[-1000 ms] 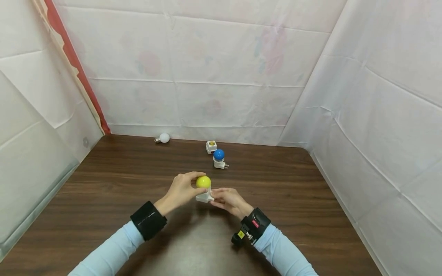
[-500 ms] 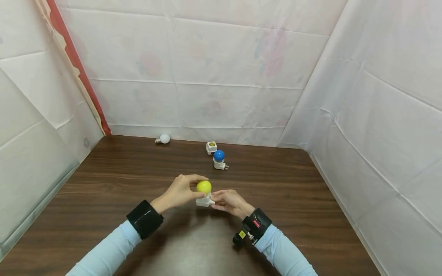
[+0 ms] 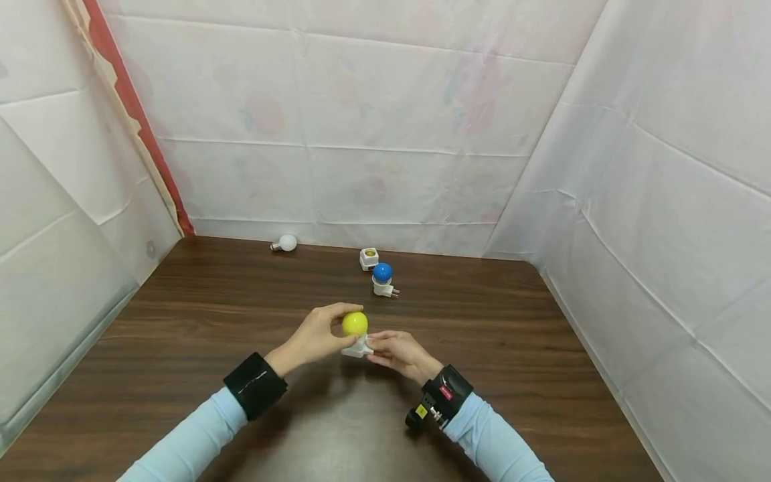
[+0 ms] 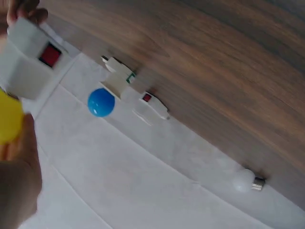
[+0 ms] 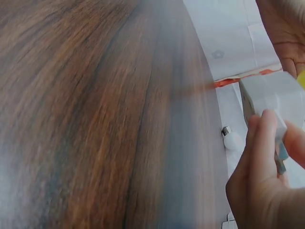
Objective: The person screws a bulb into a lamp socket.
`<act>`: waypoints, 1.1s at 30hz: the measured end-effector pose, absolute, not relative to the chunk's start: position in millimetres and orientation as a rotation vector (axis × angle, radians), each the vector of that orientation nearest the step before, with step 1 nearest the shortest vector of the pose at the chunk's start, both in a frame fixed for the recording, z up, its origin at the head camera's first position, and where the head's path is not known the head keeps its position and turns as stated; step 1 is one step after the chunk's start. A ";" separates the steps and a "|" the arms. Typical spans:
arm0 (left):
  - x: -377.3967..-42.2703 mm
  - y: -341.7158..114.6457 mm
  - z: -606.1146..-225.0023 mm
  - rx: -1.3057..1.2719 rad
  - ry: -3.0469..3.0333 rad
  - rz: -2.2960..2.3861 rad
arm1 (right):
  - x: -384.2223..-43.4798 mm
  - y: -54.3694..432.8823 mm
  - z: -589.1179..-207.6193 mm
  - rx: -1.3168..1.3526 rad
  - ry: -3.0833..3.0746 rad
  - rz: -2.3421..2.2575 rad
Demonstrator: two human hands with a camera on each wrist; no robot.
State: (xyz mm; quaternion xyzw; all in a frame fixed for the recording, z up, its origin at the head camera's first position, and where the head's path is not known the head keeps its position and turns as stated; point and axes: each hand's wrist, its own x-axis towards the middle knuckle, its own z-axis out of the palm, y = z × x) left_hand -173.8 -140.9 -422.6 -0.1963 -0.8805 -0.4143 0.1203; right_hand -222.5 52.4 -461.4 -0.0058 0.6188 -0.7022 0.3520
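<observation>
My left hand (image 3: 316, 335) holds a yellow light bulb (image 3: 355, 324), thumb low on its near side and fingers over the top. The bulb sits in a white plug-in lamp socket (image 3: 357, 349), gripped at its right side by the fingers of my right hand (image 3: 405, 355). In the left wrist view a red switch (image 4: 50, 55) shows on the socket (image 4: 24, 67), and the yellow bulb (image 4: 9, 117) is cut off at the edge. From the right wrist, the fingers (image 5: 259, 143) lie along a protruding part of the socket (image 5: 274, 93), hiding some of it.
Beyond the hands, a blue bulb (image 3: 382, 272) stands in a white plug socket (image 3: 382, 288) with prongs to the right. Behind it is a bulbless white socket (image 3: 369, 260). A white bulb (image 3: 288, 242) lies near the back edge. White sheeting (image 3: 385, 181) encloses the brown table (image 3: 181, 321).
Both hands, the yellow bulb and its socket dip slightly toward me, then rise a little. The left fingers shift slightly on the bulb, and the socket's tilt changes a bit. The things behind stay put.
</observation>
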 end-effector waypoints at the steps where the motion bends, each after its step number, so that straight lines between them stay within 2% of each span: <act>1: -172.7 -138.4 -422.7 -0.526 -2.571 -1.172 | -221.8 51.5 -461.2 -0.013 1.605 -1.831; 5: -169.0 -129.9 -420.8 -0.347 -2.554 -1.032 | -219.3 48.1 -460.1 -0.007 1.602 -1.882; 9: -168.3 -129.0 -419.4 -0.294 -2.535 -1.001 | -218.2 46.3 -460.5 0.001 1.592 -1.908; 33: -172.2 -132.9 -423.9 -0.467 -2.558 -1.101 | -222.7 50.2 -461.7 0.005 1.639 -1.788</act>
